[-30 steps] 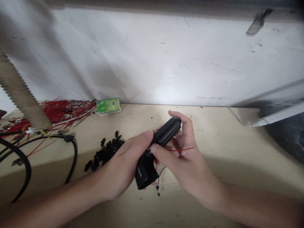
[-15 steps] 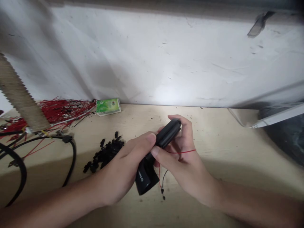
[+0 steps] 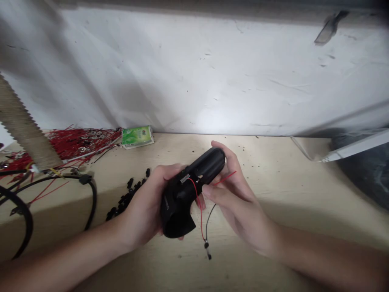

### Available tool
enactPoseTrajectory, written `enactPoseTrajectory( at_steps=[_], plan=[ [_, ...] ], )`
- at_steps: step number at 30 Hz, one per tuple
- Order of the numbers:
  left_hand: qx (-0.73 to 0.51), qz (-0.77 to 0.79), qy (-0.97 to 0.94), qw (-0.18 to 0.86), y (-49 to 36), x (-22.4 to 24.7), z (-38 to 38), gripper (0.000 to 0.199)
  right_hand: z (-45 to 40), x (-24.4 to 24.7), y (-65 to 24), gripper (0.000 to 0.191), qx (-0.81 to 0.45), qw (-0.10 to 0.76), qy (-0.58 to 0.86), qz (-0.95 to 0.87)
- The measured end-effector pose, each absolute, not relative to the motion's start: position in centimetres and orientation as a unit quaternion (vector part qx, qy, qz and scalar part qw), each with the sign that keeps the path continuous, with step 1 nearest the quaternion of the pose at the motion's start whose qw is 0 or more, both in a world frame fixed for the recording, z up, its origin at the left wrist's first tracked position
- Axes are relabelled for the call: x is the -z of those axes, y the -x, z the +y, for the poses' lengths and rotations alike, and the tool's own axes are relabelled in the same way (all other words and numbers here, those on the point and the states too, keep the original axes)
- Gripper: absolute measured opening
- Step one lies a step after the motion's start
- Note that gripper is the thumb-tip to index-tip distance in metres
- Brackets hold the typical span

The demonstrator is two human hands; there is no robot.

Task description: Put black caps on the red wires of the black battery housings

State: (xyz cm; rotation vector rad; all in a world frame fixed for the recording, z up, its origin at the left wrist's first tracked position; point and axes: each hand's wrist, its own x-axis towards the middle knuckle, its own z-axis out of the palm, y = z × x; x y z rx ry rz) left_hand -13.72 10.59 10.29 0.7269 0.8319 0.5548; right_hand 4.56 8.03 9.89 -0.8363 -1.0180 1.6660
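A black plastic housing [image 3: 179, 202], with a tube-like handle and a wide hollow end, is tilted between my hands above the table. My left hand [image 3: 148, 202] is wrapped round its wide end. With thumb and fingers, my right hand [image 3: 234, 194] grips the handle near its middle and far end. From a small slot in the housing comes a red wire [image 3: 200, 215], hanging beside a dark wire [image 3: 208, 221] down to a small black connector [image 3: 207, 245]. Another red wire end [image 3: 226, 177] sticks out by my right thumb.
Small black parts [image 3: 124, 202] lie heaped left of my left hand. Farther left are a black cable [image 3: 92, 202], a corrugated post [image 3: 27, 125] and a pile of red wires [image 3: 79, 142]. A green tissue pack [image 3: 137, 136] sits by the wall; a dark bag [image 3: 364, 174] is at right.
The housing has been turned in my hands, bringing its slot and red wire into view. My left thumb has shifted off the handle, and the wide end has moved slightly left.
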Motion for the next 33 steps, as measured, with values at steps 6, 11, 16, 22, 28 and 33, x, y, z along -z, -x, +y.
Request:
enactPoseTrajectory(
  at_steps=[6,11,16,22,28,33],
  plan=[
    [-0.284,0.353,-0.339,0.824,13.9,-10.6,10.8,0.053,8.0,-9.8,-5.1,0.086,-0.711,0.492,0.305,-0.399],
    [-0.277,0.345,-0.314,0.84,14.0,-10.8,10.9,0.052,7.8,-10.1,-5.2,0.09,-0.717,0.482,0.307,-0.4],
    [-0.22,0.354,-0.301,0.858,14.7,-10.7,11.9,0.066,8.3,-10.1,-5.0,0.053,-0.673,0.518,0.329,-0.413],
    [-0.285,0.313,-0.305,0.853,14.5,-10.3,11.7,0.073,9.7,-10.0,-5.7,0.027,-0.534,0.56,0.446,-0.449],
    [-0.362,0.393,-0.376,0.757,14.2,-11.0,10.6,0.059,10.4,-9.7,-6.1,0.023,-0.547,0.553,0.456,-0.433],
    [-0.349,0.428,-0.355,0.754,14.9,-12.3,10.6,0.051,10.2,-9.4,-6.2,0.026,-0.559,0.549,0.445,-0.433]
  ],
)
